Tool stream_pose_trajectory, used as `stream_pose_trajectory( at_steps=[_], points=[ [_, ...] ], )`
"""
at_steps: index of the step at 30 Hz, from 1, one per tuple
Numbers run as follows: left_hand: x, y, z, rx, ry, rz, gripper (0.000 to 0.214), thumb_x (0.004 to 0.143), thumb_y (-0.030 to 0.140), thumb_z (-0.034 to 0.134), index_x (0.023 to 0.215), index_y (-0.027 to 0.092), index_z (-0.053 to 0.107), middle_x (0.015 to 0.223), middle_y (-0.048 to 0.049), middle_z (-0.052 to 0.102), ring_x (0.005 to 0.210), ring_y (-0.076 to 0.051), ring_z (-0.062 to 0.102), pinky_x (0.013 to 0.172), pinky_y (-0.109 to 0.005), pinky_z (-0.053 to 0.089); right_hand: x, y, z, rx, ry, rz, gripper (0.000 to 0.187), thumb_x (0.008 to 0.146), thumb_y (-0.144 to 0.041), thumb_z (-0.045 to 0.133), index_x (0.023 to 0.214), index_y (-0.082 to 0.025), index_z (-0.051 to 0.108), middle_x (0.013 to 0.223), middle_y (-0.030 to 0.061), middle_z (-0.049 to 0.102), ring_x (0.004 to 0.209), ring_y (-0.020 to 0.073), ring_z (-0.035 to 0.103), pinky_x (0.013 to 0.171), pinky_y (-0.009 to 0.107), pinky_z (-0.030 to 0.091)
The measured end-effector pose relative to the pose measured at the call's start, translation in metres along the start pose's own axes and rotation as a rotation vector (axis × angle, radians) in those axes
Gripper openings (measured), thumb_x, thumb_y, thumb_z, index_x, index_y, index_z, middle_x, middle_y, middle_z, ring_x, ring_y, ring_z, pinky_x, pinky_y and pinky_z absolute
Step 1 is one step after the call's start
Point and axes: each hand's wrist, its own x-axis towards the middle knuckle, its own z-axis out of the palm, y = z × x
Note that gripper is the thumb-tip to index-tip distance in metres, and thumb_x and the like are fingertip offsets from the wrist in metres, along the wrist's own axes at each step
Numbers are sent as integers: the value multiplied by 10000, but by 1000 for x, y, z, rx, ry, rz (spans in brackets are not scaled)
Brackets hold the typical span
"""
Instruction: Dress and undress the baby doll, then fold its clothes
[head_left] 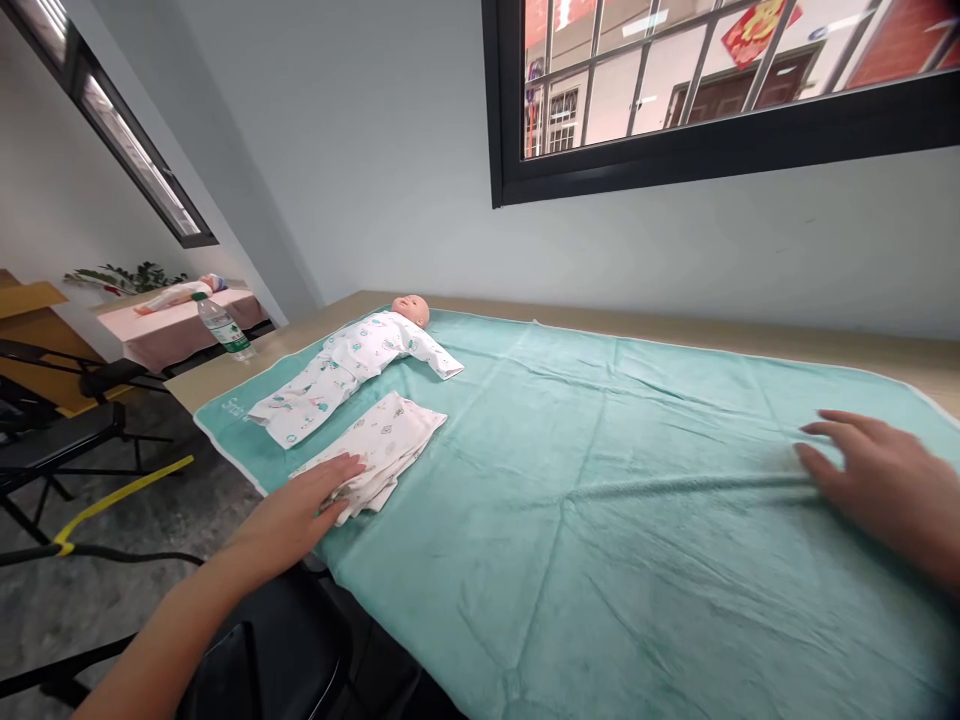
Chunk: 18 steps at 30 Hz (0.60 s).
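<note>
My left hand point(304, 510) rests with outstretched fingers on a folded white printed cloth point(397, 432) near the table's left front edge. Beyond that cloth lies a baby doll point(410, 308) on its back, dressed in a white printed outfit point(349, 365) with one sleeve spread to the right. Both the doll and the cloth lie on a teal blanket point(570, 580) that covers most of the table. At the right side, my right hand point(889, 485) is over the blanket, holding nothing, its fingers apart. Whether it touches the blanket I cannot tell.
A plastic bottle point(223, 328) stands at the table's left corner. Below are black chairs point(262, 640) and a yellow strap point(127, 495) near the floor. Another doll point(180, 293) lies on a pink-covered table point(142, 335) farther back. A wall with a window runs behind.
</note>
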Motion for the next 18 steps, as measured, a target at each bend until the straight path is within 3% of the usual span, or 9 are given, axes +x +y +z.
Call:
stream_pose_trajectory(
  at_steps=[3, 6, 11, 14, 18],
  points=[
    [2, -3, -11, 0, -9, -121, 420, 892, 455, 481, 1235, 318, 681, 1286, -15, 680, 1152, -272, 656, 937, -332, 535, -10, -57, 8, 75, -42, -197, 376, 939, -425, 383, 1061, -186, 645, 1333, 168, 595, 1168, 338, 567, 982, 452, 442],
    [4, 2, -24, 24, 96, -303, 417, 886, 498, 458, 1109, 264, 722, 1069, -43, 760, 967, -291, 711, 768, -325, 560, -24, -96, 8, 204, -116, -305, 351, 949, -431, 395, 1103, -221, 630, 1343, 121, 597, 1187, 313, 570, 1018, 458, 440],
    [6, 20, -39, -150, 337, -428, 433, 879, 516, 470, 1074, 191, 681, 1001, -23, 746, 915, -256, 693, 794, -304, 542, -27, -110, 13, 355, -206, -287, 336, 941, -452, 410, 1114, -254, 619, 1272, 80, 644, 1162, 296, 603, 1001, 487, 482],
    [2, 17, -35, -239, 275, -354, 418, 896, 536, 457, 1032, 226, 702, 1066, -15, 747, 976, -249, 692, 844, -293, 544, -26, -105, 16, 367, -212, -271, 335, 941, -465, 422, 1128, -262, 612, 1285, 69, 636, 1177, 285, 597, 1021, 478, 482],
    [-6, 1, -12, -165, 90, -55, 485, 817, 546, 616, 1227, 292, 660, 1381, -25, 614, 1284, -273, 560, 1052, -350, 468, -27, -103, 14, 346, -211, -268, 338, 939, -463, 423, 1134, -259, 608, 1274, 69, 642, 1177, 288, 597, 1020, 488, 484]
  ],
)
